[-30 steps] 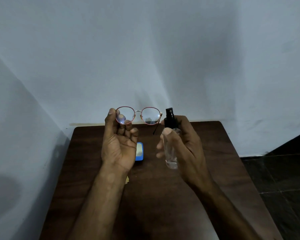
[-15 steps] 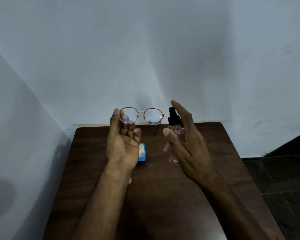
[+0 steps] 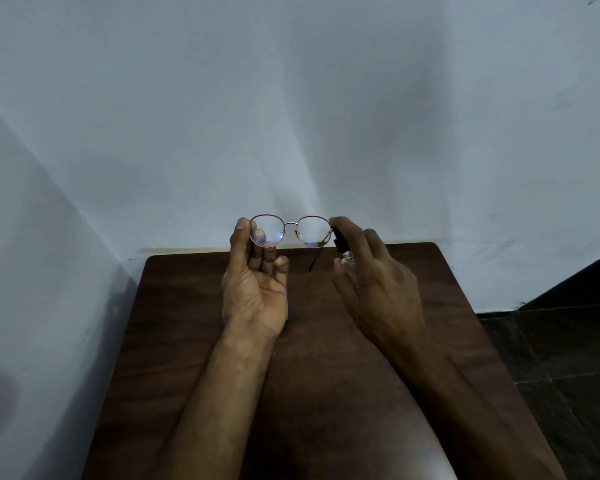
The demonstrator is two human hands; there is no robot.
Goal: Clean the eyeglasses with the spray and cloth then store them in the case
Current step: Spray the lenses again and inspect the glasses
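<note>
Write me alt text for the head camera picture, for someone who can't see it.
A left hand holds up round red-rimmed eyeglasses by one lens, while the right hand aims a small spray bottle at them from beside the other lens. Both arms reach over a dark wooden table set against a pale wall.

- The eyeglasses (image 3: 289, 231) have round clear lenses in a thin red-pink metal frame. You hold them upright above the far edge of the table (image 3: 430, 306), lenses facing you, pinched at the left lens. The right temple arm hangs down, unfolded.
- The spray bottle (image 3: 343, 249) is small and clear with a black nozzle. It sits just right of the eyeglasses, its nozzle almost touching the right lens rim, mostly hidden in your grip.
- A thin blue edge, perhaps the case (image 3: 287, 303), shows on the table below the eyeglasses.
</note>
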